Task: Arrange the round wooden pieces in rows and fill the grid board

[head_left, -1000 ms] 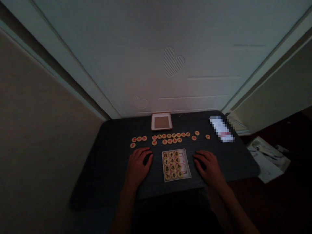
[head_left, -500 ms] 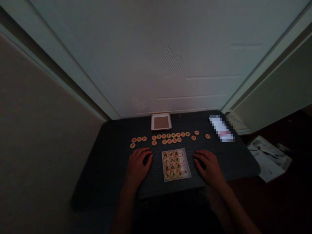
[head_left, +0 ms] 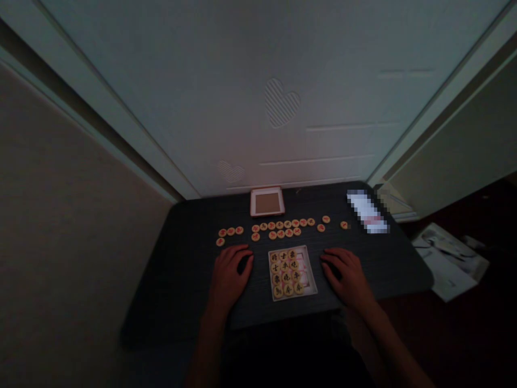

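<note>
A shallow white box lies on the dark table between my hands. Black-marked Chinese chess pieces fill most of it in rows, while a strip along its right side shows bare. To the left of the box my left hand rests on the tabletop, thumb apart from the fingers, holding nothing. On the other side my right hand rests the same way, also without anything in it. Beyond the box, loose chess pieces, mostly red-marked, lie in two uneven rows; a few sit apart to the left and right.
An open box lid or tray with a brown inside lies at the table's back edge. A blurred-out bright object is at the back right. A white door stands behind. A white box sits lower, right of the table.
Both hands and the chess pieces stay where they were. Only the camera's view has shifted very slightly.
</note>
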`<state>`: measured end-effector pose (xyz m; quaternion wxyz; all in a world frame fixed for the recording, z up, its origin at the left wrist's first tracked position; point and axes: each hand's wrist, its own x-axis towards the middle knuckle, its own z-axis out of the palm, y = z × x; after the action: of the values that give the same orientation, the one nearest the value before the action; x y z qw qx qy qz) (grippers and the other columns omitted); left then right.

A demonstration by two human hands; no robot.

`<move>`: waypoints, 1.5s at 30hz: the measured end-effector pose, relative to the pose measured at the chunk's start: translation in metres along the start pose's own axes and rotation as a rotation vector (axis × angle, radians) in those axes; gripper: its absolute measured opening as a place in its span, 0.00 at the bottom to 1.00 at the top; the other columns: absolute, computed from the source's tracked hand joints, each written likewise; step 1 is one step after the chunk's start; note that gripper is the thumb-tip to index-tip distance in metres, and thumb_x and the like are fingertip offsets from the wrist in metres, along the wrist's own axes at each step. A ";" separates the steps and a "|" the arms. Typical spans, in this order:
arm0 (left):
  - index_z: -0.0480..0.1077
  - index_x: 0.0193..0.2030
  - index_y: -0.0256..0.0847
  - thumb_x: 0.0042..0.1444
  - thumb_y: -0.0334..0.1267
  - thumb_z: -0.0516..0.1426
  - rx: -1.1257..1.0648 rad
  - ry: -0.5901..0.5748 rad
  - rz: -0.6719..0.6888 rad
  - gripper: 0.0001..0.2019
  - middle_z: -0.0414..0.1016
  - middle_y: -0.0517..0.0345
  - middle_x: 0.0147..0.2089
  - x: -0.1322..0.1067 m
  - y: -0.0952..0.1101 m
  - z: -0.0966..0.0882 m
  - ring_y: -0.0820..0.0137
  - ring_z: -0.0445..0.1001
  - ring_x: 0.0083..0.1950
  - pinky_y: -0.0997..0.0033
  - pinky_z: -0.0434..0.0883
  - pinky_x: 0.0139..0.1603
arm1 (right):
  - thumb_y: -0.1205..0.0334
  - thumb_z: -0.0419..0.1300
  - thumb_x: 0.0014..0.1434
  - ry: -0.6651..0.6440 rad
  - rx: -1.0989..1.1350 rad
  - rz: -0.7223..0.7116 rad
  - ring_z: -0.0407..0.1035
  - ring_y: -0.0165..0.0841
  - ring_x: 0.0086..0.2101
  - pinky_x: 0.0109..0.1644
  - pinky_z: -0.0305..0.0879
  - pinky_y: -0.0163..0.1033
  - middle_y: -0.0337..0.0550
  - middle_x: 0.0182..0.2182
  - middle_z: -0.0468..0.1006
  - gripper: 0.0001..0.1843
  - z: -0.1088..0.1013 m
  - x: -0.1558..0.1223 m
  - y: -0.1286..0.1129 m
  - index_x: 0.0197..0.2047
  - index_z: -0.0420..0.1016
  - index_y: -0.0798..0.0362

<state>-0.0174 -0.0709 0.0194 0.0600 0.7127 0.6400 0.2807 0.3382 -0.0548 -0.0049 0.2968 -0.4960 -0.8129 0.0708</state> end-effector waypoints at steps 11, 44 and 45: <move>0.75 0.45 0.47 0.64 0.39 0.57 0.020 0.004 0.013 0.07 0.78 0.54 0.54 0.000 0.000 0.001 0.57 0.73 0.56 0.52 0.69 0.56 | 0.57 0.58 0.67 0.003 -0.012 -0.011 0.70 0.45 0.52 0.57 0.65 0.56 0.47 0.51 0.78 0.12 0.002 0.000 0.002 0.51 0.78 0.46; 0.72 0.61 0.47 0.67 0.38 0.52 0.144 -0.072 0.174 0.18 0.74 0.56 0.63 0.061 0.023 0.010 0.53 0.68 0.59 0.46 0.65 0.61 | 0.60 0.59 0.66 -0.013 -0.005 0.003 0.69 0.45 0.53 0.58 0.65 0.55 0.46 0.52 0.78 0.13 -0.001 0.000 -0.002 0.53 0.77 0.45; 0.71 0.61 0.47 0.67 0.38 0.52 0.146 -0.079 0.175 0.18 0.74 0.56 0.63 0.061 0.023 0.011 0.53 0.68 0.59 0.46 0.65 0.61 | 0.60 0.59 0.66 -0.015 -0.004 0.003 0.69 0.45 0.53 0.58 0.65 0.55 0.46 0.52 0.78 0.13 -0.001 -0.001 -0.002 0.53 0.77 0.45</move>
<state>0.0091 -0.0141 0.0401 0.0083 0.7789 0.5911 0.2095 0.3372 -0.0565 -0.0038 0.2896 -0.4972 -0.8146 0.0736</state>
